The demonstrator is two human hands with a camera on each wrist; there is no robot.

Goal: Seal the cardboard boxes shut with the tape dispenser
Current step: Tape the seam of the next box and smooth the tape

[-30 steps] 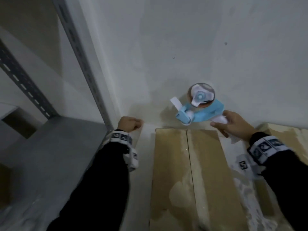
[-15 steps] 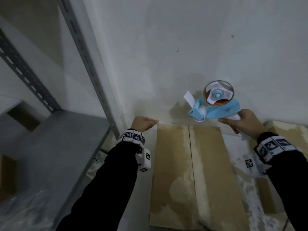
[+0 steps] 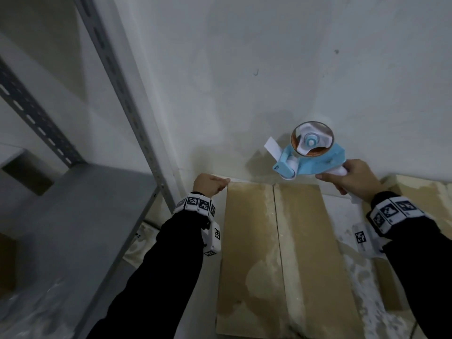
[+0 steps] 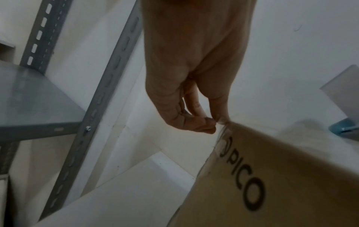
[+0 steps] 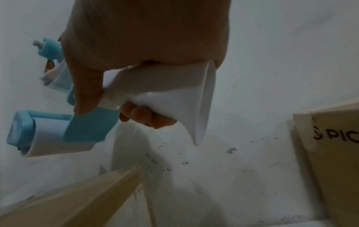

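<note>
Right hand grip curled round white handle of tape dispenser; dispenser hung just above far edge of cardboard box, apart from it; left hand grip pinched something thin at box's far left corner, likely tape end, blurred; second box sat right of the right grip; metal shelf left of the left grip.

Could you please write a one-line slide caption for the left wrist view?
Left hand pinching the far top corner of a PICO-printed cardboard box beside a grey metal shelf.
</note>
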